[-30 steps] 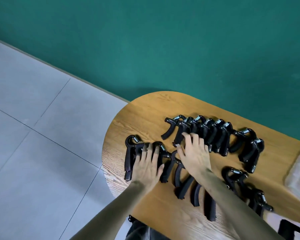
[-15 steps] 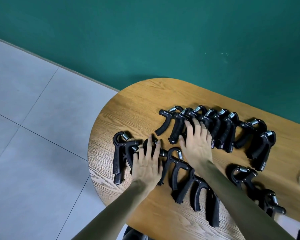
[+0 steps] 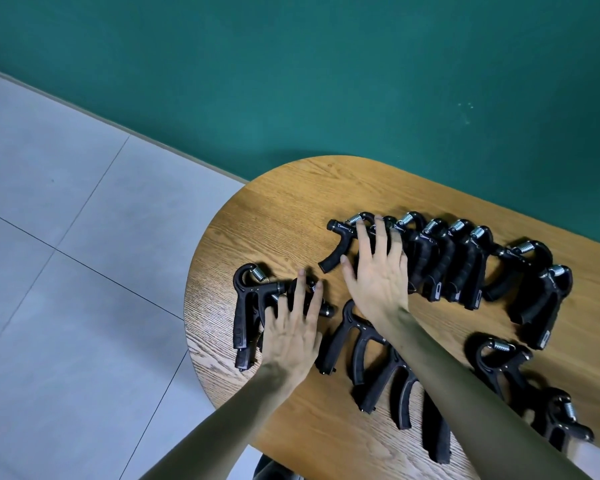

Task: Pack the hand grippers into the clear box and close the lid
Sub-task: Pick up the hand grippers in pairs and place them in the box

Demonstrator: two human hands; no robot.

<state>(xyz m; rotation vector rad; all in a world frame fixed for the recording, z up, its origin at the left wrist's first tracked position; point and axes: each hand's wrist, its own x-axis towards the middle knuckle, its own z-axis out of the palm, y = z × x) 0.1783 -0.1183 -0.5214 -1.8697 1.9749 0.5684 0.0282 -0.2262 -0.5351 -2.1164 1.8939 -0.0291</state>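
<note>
Both hands lie flat with fingers spread on the black hand grippers, the left hand [image 3: 293, 336] staying on the near cluster [image 3: 253, 306] while the right hand [image 3: 378, 277] has slid up onto the far row [image 3: 440, 258], so nothing is packed and the clear box is out of view.

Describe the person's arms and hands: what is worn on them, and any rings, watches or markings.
Both forearms are bare, with no sleeves in view. The left hand and right hand wear no gloves, and no ring, watch, bracelet or marking shows on either. The fingernails look short and unpainted.
</note>
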